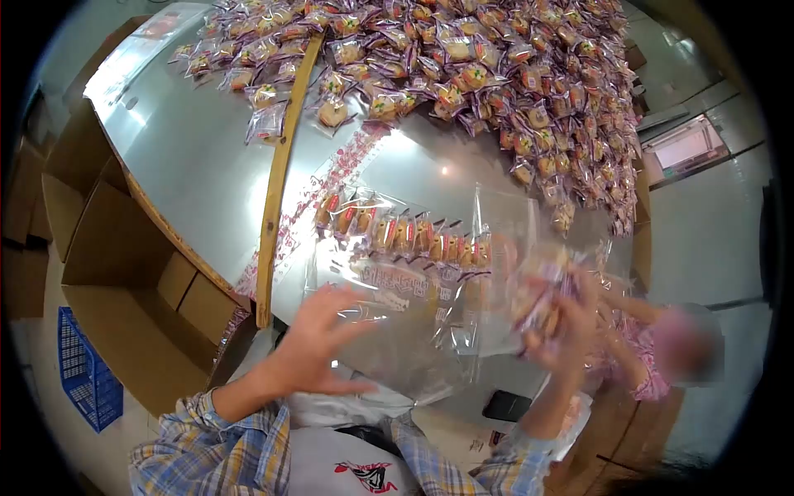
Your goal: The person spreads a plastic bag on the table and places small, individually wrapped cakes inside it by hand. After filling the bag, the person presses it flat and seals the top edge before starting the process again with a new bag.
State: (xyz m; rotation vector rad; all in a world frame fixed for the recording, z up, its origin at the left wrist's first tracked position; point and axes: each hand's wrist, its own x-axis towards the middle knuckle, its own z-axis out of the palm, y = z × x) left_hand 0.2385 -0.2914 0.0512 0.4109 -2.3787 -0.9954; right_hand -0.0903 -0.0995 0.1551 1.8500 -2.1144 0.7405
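Note:
My left hand (pixel 318 351) is open, fingers spread, over the near left edge of a large clear plastic bag (pixel 393 326) lying on the metal table. Nothing is in it. A row of individually wrapped cakes (pixel 404 236) lies along the far part of the bag; the clear film makes it hard to tell whether all are inside. To the right of the bag, my right hand (pixel 571 322) is closed around several wrapped cakes (pixel 542 302). Motion blurs this hand and what it grips.
A big heap of wrapped cakes (pixel 538 99) covers the table's far side. A wooden strip (pixel 281 182) divides the tabletop. Cardboard boxes (pixel 149 331) and a blue crate (pixel 87 372) stand at left. A phone (pixel 506 406) lies near me; a co-worker's pink sleeve (pixel 653 376) is at right.

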